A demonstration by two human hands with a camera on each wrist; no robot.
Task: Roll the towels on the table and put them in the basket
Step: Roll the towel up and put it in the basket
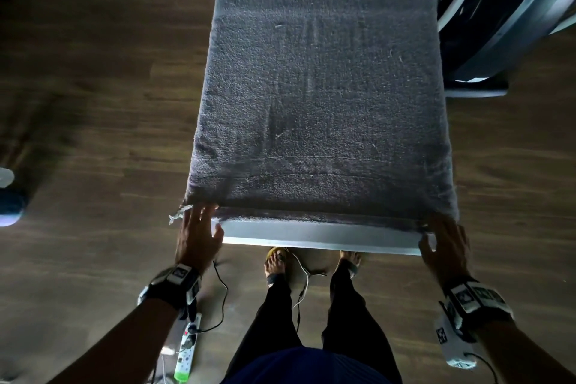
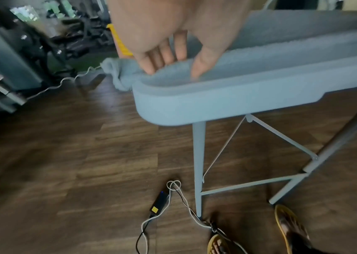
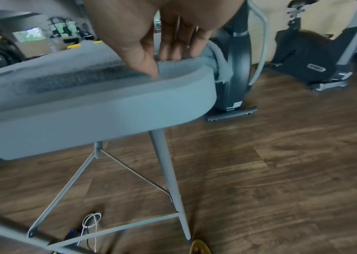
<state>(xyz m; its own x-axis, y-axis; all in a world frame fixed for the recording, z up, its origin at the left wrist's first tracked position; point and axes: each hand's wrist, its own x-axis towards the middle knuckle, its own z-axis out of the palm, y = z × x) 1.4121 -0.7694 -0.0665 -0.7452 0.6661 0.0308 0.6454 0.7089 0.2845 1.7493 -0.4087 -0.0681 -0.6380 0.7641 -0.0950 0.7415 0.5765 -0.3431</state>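
Towel (image 1: pixel 324 103) cut off above, left hand (image 1: pixel 198 238), right hand (image 1: pixel 445 243) pinching hem

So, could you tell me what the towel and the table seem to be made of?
Towel: terry cloth, probably cotton, matte grey, fuzzy pile. Table: likely moulded plastic, smooth light grey, rounded rim. Legs: seemingly painted metal tubing, thin and straight.

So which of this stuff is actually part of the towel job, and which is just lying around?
On the job: grey towel, table under it, left hand and right hand gripping the towel's near edge. No basket in view.
Just lying about: power strip, charger brick, exercise bike.
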